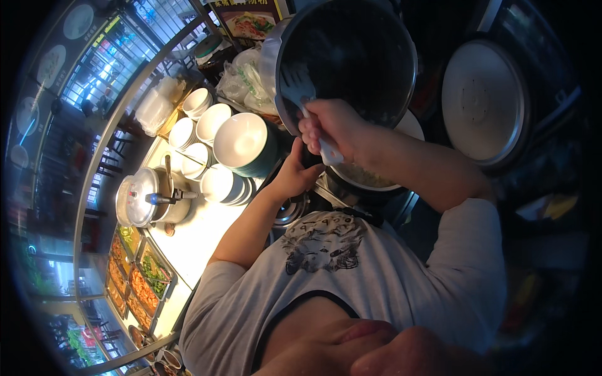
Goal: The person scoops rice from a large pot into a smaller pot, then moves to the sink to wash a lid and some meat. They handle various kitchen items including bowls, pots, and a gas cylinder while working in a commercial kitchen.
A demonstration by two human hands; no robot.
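Observation:
My right hand (336,129) grips a pale slotted spatula (298,89) by its handle. The slotted end lies against the inside wall of a large dark-lined pot (352,61), which is tilted with its mouth towards me. Below the rim, my left hand (296,174) is closed around the pot's dark handle, which is mostly hidden by the fingers. Under the tilted pot stands a second round container (369,178) with pale food in it, partly covered by my right forearm.
Stacked white bowls (240,138) stand on the lit counter (183,239) to the left. Beyond them are a metal pressure cooker (174,202) and trays of cooked food (143,284). A large round lid (482,101) is at right. Plastic bags (242,80) sit behind the bowls.

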